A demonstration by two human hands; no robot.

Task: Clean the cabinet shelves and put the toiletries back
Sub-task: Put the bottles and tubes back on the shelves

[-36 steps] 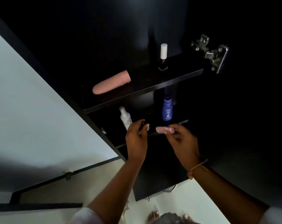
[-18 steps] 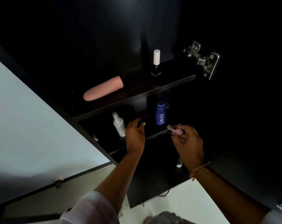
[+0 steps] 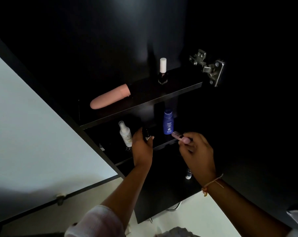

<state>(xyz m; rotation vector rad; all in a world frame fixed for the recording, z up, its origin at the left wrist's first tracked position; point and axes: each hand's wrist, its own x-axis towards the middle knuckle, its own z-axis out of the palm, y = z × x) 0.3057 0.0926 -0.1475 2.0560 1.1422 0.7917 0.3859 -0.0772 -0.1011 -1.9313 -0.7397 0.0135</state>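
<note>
Holding a small dark bottle (image 3: 146,135) upright, left hand (image 3: 142,147) has its grip curled round it at the front of the middle shelf (image 3: 163,145), thumb side toward the white spray bottle (image 3: 125,134) just beside it on the left. Right hand (image 3: 198,151) pinches a pink tube (image 3: 180,137) between thumb and fingers; tube sticks out up-left from the grip, tilted, its tip near the base of the blue bottle (image 3: 168,121), contact unclear. Both forearms reach up into the dark cabinet (image 3: 161,194), wrists roughly level, hands apart. String bracelet (image 3: 211,184) on right wrist, white sleeve (image 3: 93,221) on left arm. Upper shelf (image 3: 144,101) carries a pink cylinder (image 3: 110,96) lying on its side and a nail polish (image 3: 162,71) standing upright. Metal hinge (image 3: 209,68) at right. Small clear bottle (image 3: 188,174) on lower shelf, partly hidden behind right wrist.
</note>
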